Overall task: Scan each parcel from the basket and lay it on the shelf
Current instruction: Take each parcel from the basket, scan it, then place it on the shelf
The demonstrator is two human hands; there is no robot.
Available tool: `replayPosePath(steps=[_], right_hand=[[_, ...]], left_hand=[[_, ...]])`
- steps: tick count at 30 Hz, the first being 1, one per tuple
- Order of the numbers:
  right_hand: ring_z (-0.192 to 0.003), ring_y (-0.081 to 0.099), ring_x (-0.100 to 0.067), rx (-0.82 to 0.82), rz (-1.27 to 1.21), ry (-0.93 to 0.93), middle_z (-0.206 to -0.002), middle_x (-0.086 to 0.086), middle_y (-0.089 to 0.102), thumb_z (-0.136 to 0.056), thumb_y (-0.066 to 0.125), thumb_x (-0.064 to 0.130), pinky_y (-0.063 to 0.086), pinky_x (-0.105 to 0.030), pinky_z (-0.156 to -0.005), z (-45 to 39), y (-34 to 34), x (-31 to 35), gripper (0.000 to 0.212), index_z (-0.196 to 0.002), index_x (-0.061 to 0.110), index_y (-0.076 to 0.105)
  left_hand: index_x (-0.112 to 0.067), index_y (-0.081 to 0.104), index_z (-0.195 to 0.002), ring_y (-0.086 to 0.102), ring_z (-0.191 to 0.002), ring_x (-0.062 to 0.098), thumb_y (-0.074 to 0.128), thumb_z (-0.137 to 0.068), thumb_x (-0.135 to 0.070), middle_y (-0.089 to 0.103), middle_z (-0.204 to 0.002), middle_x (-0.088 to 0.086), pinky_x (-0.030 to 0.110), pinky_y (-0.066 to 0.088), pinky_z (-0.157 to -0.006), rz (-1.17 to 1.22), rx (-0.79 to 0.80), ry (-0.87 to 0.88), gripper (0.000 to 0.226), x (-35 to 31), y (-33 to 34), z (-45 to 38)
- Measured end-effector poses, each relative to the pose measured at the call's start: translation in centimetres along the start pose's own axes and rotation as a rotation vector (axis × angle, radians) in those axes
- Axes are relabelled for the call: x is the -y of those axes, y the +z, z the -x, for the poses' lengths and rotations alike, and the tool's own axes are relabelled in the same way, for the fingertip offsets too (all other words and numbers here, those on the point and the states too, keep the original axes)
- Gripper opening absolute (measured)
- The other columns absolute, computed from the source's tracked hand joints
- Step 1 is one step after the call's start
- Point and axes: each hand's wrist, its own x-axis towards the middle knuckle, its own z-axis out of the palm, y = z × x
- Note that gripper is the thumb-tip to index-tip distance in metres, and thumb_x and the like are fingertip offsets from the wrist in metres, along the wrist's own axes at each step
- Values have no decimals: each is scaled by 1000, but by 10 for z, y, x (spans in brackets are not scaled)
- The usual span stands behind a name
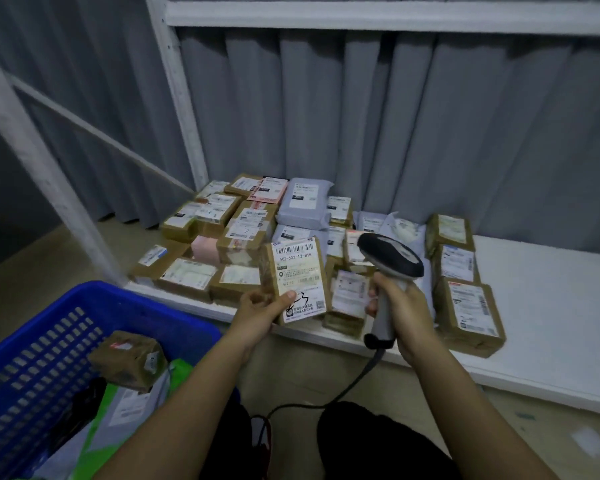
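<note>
My left hand [257, 311] grips a small brown parcel [297, 278] by its lower left corner, its white label with a barcode tilted up toward me. My right hand [404, 311] is wrapped around the grey handle of a barcode scanner [390, 259], whose dark head sits just right of the parcel and faces it. Both are held above the front edge of the low white shelf [541, 306]. The blue basket [39, 344] at lower left holds a brown taped parcel [129, 360] and flat grey and green mailer bags [129, 407].
Many brown boxes and grey mailers [305, 204] cover the left and middle of the shelf; three boxes [468, 315] stand in a column further right. A white shelf post [181, 91] and grey curtain stand behind. The scanner's black cable [354, 384] hangs down to my lap.
</note>
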Motion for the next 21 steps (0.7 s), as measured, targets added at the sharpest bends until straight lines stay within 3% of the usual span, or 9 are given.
replayPosePath(steps=[5, 9, 12, 18, 21], right_hand=[[-61, 56, -17, -226, -102, 0, -75, -7, 61, -95, 58, 14, 53, -27, -58, -1, -100, -4, 13, -108, 9, 59], [-61, 57, -17, -366, -115, -12, -76, -5, 60, -96, 57, 17, 50, -29, -62, 6, -170, -14, 11, -103, 9, 57], [-64, 56, -17, -453, -137, -4, -79, -7, 60, -96, 57, 18, 50, -30, -66, 11, -208, -22, 15, -105, 6, 57], [-67, 58, -18, -559, -185, -11, -83, -6, 63, -96, 58, 20, 51, -31, -68, 13, -258, -28, 17, -109, 10, 58], [-69, 58, -18, -627, -226, -24, -84, -6, 64, -96, 58, 23, 50, -32, -68, 5, -276, -26, 19, -111, 12, 58]], left_hand=[[-20, 31, -124, 59, -107, 18, 74, -76, -48, 58, -124, 4, 38, 47, -91, -140, 186, -3, 70, -13, 69, -2], [-22, 36, -124, 58, -104, 15, 75, -61, -67, 58, -122, 0, 36, 46, -92, -261, 311, -7, 87, -19, 137, -3], [-19, 37, -125, 53, -101, 12, 66, -77, -61, 54, -121, -1, 30, 43, -78, -313, 386, -32, 70, -18, 190, 1], [-16, 40, -123, 57, -109, 19, 59, -84, -58, 58, -121, 2, 37, 47, -96, -334, 508, -45, 61, -12, 299, 8], [-16, 56, -120, 61, -105, 17, 59, -86, -55, 65, -119, -1, 34, 48, -97, -308, 579, 21, 52, -11, 354, 9]])
